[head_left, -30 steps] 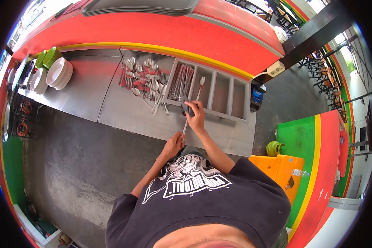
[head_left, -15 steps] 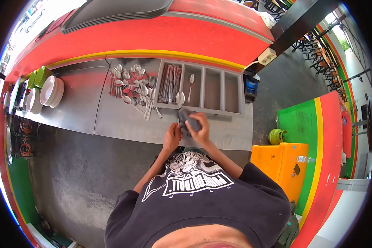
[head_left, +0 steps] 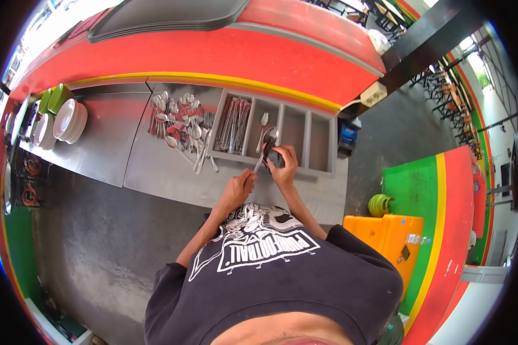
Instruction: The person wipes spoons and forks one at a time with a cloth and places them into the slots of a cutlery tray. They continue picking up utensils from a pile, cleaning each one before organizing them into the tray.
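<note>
Two bare hands work close together over the near edge of the steel bench (head_left: 149,178). The left hand (head_left: 240,190) has its grip clenched around the handle end of a held spoon (head_left: 259,164), which slants up toward one o'clock. The right hand (head_left: 285,165), just beside it at three o'clock, has its grip closed on a dark cloth (head_left: 275,159), bunched against the upper part of that spoon. The bowl of the spoon shows past the cloth, over the second compartment from the left of a grey cutlery tray (head_left: 307,138); whether it touches the tray I cannot tell.

The tray has four compartments side by side. The leftmost carries a bundle of slim cutlery (head_left: 233,123), lying lengthwise; the exact kind is too small to tell. In the second lies one loose spoon (head_left: 263,120), bowl toward twelve o'clock, its lower part near the held one.

At nine o'clock from the tray, a loose heap of spoons and forks (head_left: 181,123) spreads on the bench, handles pointing various ways, some with red on them. Farther off toward nine o'clock stand white bowls (head_left: 71,121) and green bowls (head_left: 58,99). Above a red wall (head_left: 213,54), toward eleven o'clock, lies a stack of dark trays (head_left: 164,18). An orange box (head_left: 380,233) is at four o'clock from the hands.
</note>
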Demonstrator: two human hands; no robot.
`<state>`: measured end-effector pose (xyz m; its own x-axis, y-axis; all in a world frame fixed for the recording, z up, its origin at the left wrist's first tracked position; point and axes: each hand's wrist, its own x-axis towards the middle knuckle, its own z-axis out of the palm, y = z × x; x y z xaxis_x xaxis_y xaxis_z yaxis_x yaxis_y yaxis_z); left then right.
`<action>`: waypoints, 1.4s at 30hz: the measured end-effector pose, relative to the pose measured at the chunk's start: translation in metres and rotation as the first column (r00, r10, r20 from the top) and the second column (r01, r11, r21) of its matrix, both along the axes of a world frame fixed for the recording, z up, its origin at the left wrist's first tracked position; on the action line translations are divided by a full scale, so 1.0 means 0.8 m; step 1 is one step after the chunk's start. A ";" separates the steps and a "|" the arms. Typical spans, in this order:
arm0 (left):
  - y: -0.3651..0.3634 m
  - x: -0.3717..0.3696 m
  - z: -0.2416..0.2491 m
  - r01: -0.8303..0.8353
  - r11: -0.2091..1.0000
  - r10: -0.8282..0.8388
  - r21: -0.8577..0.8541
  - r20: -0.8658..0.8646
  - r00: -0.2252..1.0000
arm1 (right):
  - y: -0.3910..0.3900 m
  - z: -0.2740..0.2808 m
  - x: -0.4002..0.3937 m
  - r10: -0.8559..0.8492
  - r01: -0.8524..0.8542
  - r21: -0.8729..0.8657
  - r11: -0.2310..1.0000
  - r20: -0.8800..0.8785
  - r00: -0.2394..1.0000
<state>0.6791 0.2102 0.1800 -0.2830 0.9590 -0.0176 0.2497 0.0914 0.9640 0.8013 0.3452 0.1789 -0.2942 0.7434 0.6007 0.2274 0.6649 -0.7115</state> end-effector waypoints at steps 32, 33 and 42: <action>-0.013 -0.001 -0.007 0.285 0.955 -0.071 -0.079 0.876 0.478 | 0.020 0.018 -0.013 0.012 -0.007 0.108 0.994 -0.040 0.999; -0.013 -0.003 -0.007 0.285 0.956 -0.079 -0.070 0.873 0.481 | 0.028 0.016 -0.014 -0.083 0.087 0.046 0.995 -0.074 0.994; 0.002 0.004 -0.031 0.009 0.998 0.029 -0.069 0.537 0.843 | 0.023 -0.036 0.014 -0.204 0.059 -0.497 0.866 -0.243 0.949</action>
